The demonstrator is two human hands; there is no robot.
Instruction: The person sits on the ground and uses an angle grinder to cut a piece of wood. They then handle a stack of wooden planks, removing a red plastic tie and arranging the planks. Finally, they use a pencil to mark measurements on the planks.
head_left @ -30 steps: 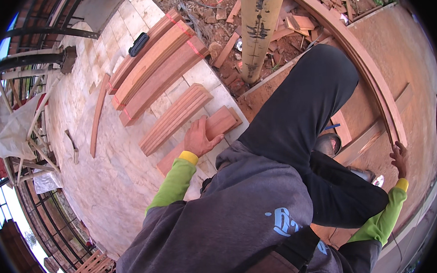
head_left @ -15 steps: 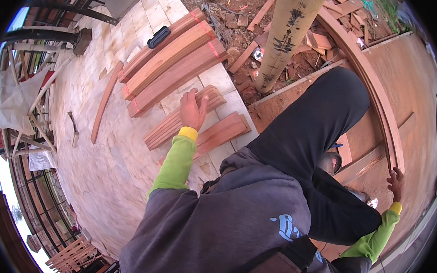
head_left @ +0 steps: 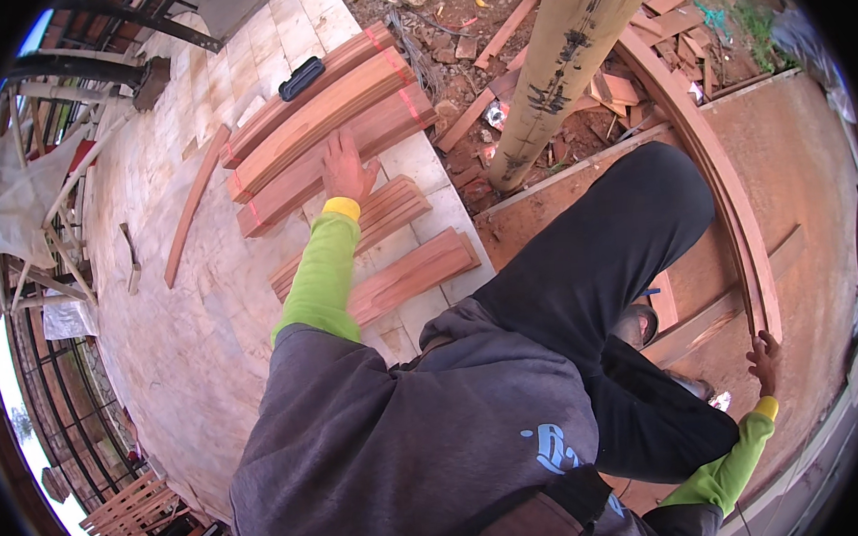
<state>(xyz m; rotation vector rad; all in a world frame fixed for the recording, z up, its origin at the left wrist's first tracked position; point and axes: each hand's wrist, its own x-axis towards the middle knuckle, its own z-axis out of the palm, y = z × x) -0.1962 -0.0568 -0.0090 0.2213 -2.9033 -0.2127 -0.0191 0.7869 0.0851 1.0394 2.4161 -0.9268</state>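
On the tiled floor to the left lie long reddish wood boards (head_left: 335, 173) with red marks near their ends. My left hand (head_left: 347, 170) is laid on the nearest long board, fingers apart, gripping nothing. Just nearer is a stack of shorter wood strips (head_left: 391, 211), partly hidden by my left forearm. A short wide board (head_left: 415, 277) lies closer to me. At the right, my right hand (head_left: 765, 360) touches the near end of a long curved wood piece (head_left: 718, 181), its fingers stretched and apart.
A thick wooden post (head_left: 555, 83) rises ahead, beside wood offcuts (head_left: 624, 89) on red soil. A black case (head_left: 301, 78) sits on the far boards. One curved strip (head_left: 194, 204) lies farther left. My bent leg (head_left: 603, 228) comes between the floor boards and the curved piece.
My left hand has moved away from the short strip stack, forward and left onto the nearest long board. My right hand stays at the curved piece's end. The view has shifted slightly.
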